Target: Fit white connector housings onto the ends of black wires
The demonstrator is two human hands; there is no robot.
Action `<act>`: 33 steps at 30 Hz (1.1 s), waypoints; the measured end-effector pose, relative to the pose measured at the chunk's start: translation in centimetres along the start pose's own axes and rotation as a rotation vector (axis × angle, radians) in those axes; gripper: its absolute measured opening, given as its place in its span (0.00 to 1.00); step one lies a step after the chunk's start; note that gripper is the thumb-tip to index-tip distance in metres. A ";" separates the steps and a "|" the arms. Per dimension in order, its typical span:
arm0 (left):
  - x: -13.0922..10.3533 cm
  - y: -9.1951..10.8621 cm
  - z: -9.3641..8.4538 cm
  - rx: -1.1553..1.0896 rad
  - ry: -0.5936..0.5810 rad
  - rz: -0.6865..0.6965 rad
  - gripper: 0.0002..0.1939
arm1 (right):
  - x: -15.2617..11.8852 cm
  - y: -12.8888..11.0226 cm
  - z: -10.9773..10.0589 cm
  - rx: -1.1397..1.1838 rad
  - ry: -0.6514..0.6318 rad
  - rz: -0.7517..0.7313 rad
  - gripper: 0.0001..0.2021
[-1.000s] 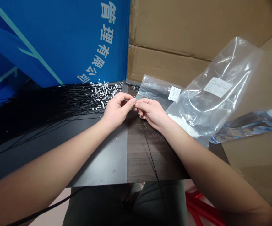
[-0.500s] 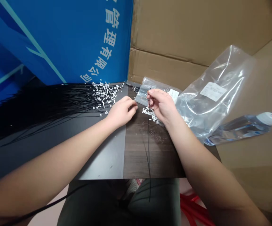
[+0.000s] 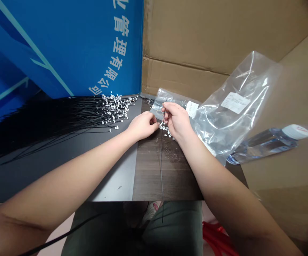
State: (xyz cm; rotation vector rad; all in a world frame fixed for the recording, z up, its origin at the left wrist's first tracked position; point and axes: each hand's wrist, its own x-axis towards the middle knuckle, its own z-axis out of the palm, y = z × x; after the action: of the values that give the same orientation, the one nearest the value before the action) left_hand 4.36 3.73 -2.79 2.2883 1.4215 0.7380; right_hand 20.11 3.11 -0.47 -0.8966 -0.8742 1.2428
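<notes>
Between the thumb and index finger of my right hand (image 3: 175, 119) is the upper end of a thin black wire (image 3: 161, 163), which hangs down past the table's front edge. My left hand (image 3: 144, 125) is just left of it, fingers curled and fingertips by the small white pieces (image 3: 166, 132); whether it pinches one is too small to tell. Those loose pieces lie on the brown wood surface, partly hidden by my right hand. At the left lies a big bundle of black wires (image 3: 49, 117) with white connectors (image 3: 116, 106) at their ends.
Behind my right hand lies a small clear bag (image 3: 158, 103). A large clear bag with a label (image 3: 235, 102) leans beside a water bottle (image 3: 268, 144) at the right. A blue printed panel (image 3: 84, 42) and cardboard (image 3: 196, 32) stand behind the table.
My left hand has moved right, closer to the wire and the white pieces. The right hand still holds the wire. The whole view has shifted slightly.
</notes>
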 end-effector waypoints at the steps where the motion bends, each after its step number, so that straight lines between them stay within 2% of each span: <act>1: 0.0 0.0 0.0 0.016 -0.008 0.015 0.09 | 0.0 0.0 0.0 -0.006 0.002 0.006 0.11; 8: 0.0 0.0 0.0 0.084 -0.038 0.071 0.07 | 0.4 -0.3 -0.3 -0.032 0.026 0.010 0.10; 21: -0.1 0.0 0.2 0.143 -0.059 0.056 0.06 | 0.0 -0.6 0.0 -0.044 0.034 0.019 0.07; 27: 0.0 -0.3 0.1 0.040 -0.032 -0.011 0.05 | 0.3 -0.4 -0.4 -0.056 0.042 -0.002 0.07; 33: 0.0 -1.0 -0.2 -0.230 0.108 -0.055 0.07 | 0.0 0.0 -0.1 -0.144 -0.021 -0.015 0.06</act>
State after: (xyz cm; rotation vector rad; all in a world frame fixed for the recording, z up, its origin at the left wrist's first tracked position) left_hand 3.50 4.16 -3.20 2.0541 1.3613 0.9671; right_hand 20.19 3.08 -0.51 -0.9906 -0.9955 1.1892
